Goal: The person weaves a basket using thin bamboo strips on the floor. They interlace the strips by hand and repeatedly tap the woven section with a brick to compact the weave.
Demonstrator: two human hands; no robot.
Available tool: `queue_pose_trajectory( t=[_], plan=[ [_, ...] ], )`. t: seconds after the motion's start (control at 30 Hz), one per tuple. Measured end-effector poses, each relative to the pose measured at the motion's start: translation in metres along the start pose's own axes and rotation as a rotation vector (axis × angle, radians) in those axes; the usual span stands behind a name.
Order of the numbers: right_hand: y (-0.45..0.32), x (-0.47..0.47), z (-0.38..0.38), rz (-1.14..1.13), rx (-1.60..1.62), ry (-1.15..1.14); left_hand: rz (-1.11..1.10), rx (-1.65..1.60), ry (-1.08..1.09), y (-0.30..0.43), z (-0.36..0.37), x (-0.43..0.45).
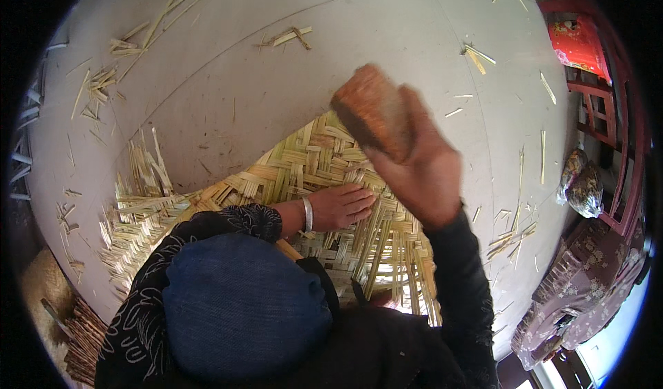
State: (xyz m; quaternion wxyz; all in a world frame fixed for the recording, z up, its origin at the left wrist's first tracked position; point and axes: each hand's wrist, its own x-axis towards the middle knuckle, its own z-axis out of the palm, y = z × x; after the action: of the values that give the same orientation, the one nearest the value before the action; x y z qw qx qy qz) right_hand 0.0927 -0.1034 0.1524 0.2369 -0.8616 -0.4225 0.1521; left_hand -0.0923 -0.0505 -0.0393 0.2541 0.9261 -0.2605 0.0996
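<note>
My right hand grips a reddish-brown brick, raised over the far corner of a woven mat of split plant strips. Both the brick and this hand are blurred. Palm down on the mat, my left hand has a pale bangle at its wrist. Loose strip ends fan out from the weave below the right hand. More unwoven ends stick up at the mat's left side. A rounded blue cloth shape hides part of the mat's near side.
Strip scraps litter the pale floor. Along the right stand dark red wooden furniture, a red patterned container, a plastic bag and a flowered cloth. A bundle of brown stalks lies lower left.
</note>
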Motion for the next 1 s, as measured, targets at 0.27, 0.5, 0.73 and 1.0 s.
queue_pose_trajectory(
  t=[0.27, 0.5, 0.73, 1.0],
  plan=[
    [-0.009, 0.004, 0.044, -0.012, -0.214, -0.115, -0.014, -0.076, -0.002, 0.002, 0.01, -0.002],
    [0.021, -0.006, 0.03, 0.035, 0.031, 0.007, -0.01, -0.018, -0.008, 0.001, 0.008, -0.003],
    [0.027, -0.02, -0.002, -0.028, -0.034, 0.204, 0.004, -0.008, -0.041, -0.002, -0.001, 0.001],
    [0.043, -0.023, 0.037, 0.154, -0.035, 0.004, -0.014, -0.007, 0.039, -0.002, 0.008, -0.002]
  ],
)
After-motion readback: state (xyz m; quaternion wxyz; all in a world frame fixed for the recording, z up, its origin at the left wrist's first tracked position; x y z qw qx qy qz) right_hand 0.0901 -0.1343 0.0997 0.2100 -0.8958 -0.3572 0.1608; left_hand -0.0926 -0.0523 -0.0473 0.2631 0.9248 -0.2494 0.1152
